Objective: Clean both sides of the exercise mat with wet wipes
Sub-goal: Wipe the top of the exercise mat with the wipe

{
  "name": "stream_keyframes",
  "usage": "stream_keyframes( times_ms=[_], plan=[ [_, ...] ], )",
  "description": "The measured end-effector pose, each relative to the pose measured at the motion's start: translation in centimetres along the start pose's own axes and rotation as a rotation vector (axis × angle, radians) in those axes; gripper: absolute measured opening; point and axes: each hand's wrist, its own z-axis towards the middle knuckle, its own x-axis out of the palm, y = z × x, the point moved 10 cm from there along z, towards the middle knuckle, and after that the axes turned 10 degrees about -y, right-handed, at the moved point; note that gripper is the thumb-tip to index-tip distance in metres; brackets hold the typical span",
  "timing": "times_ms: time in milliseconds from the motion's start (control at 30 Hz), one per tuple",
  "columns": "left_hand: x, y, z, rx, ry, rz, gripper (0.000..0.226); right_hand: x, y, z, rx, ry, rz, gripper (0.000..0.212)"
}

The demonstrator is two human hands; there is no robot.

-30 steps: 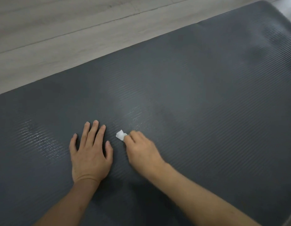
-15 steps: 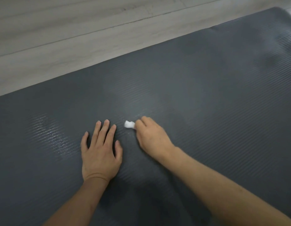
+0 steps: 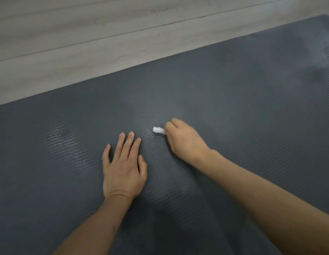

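On mat (image 3: 233, 107) | left hand (image 3: 123, 168) flat | right hand (image 3: 184, 142) pinches wipe (image 3: 158, 130)

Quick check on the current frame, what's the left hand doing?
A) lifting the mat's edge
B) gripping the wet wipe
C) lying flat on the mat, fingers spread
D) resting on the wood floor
C: the left hand lies palm-down with straight, spread fingers on the dark ribbed exercise mat, holding nothing, while the wadded white wet wipe is pinched in the right hand.
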Motion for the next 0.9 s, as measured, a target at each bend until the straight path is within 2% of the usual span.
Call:
stream_keyframes(
  times_ms=[67, 133, 200, 333, 433, 500, 600, 700, 900],
  plan=[
    [0.1, 0.0, 0.1, -0.003, 0.007, -0.001, 0.058, -1.5, -4.3, 2.4, 0.13, -0.109, -0.061, 0.015],
    [0.1, 0.0, 0.1, -0.001, 0.011, -0.005, 0.058, -2.0, -5.8, 3.3, 0.185, -0.134, -0.057, 0.014],
    [0.2, 0.1, 0.1, 0.0, 0.022, 0.002, 0.059, -1.1, -2.6, 1.2, 0.035, -0.053, -0.01, 0.011],
    [0.3, 0.0, 0.1, -0.004, 0.042, 0.0, 0.059, -1.1, 4.4, -8.4, -0.241, 0.211, 0.172, 0.008],
    [0.4, 0.0, 0.0, -0.005, 0.048, 0.005, 0.06, -1.5, 4.9, -9.4, -0.346, 0.25, 0.159, 0.01],
    [0.4, 0.0, -0.1, 0.001, 0.05, 0.01, 0.06, -0.9, 3.3, -5.4, -0.322, 0.177, 0.094, 0.01],
    [0.3, 0.2, -0.1, 0.0, 0.031, 0.02, 0.059, 0.0, 0.1, 2.0, -0.19, 0.046, -0.002, 0.008],
    [0.0, 0.1, -0.1, 0.003, 0.009, -0.003, 0.059, 0.2, -0.6, 3.5, -0.091, 0.001, -0.029, 0.009],
    [-0.9, 0.0, -0.3, 0.019, -0.071, -0.085, 0.05, -2.1, 4.5, -11.0, -0.193, 0.178, 0.184, 0.015]
  ],
)
